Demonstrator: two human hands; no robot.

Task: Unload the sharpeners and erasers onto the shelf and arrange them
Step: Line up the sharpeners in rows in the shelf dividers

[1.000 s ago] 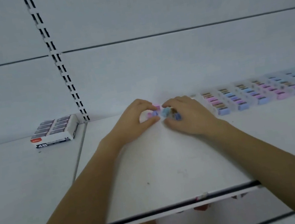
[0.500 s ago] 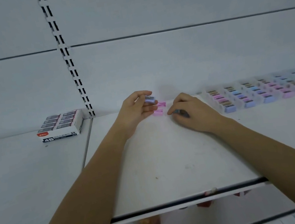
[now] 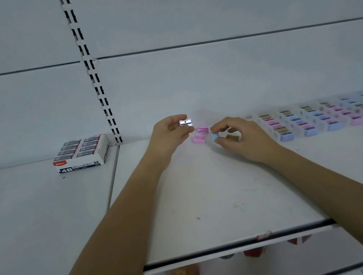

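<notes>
Near the back of the shelf [image 3: 211, 204], between the two hands, lie the loose sharpeners. The left hand [image 3: 170, 136] is raised a little above the shelf and pinches one sharpener [image 3: 185, 122] between thumb and fingers. Its metal blade faces the camera and its long axis is about level, left to right. The right hand [image 3: 243, 139] is lower, close to the shelf, and its thumb and forefinger pinch a blue sharpener [image 3: 215, 137]. A brown piece [image 3: 233, 137] shows under its palm; I cannot tell whether the hand holds it. Two pink sharpeners [image 3: 203, 130] rest on the shelf just beside the blue one, and neither hand touches them.

Arranged rows of sharpeners [image 3: 316, 117] stand to the right of the right hand, each short column running from the back wall [image 3: 214, 83] toward the front edge [image 3: 218, 248]. I judge that the next column belongs just left of the first one, so the loose pieces must travel to the right. The right hand is nearer to that place; the left hand would have to reach across the pink ones. Room is narrow at the back, where the wall is close, and bare shelf spreads toward the front edge. An eraser box [image 3: 82, 152] sits well apart on the left, beyond the slotted upright [image 3: 94, 80].
</notes>
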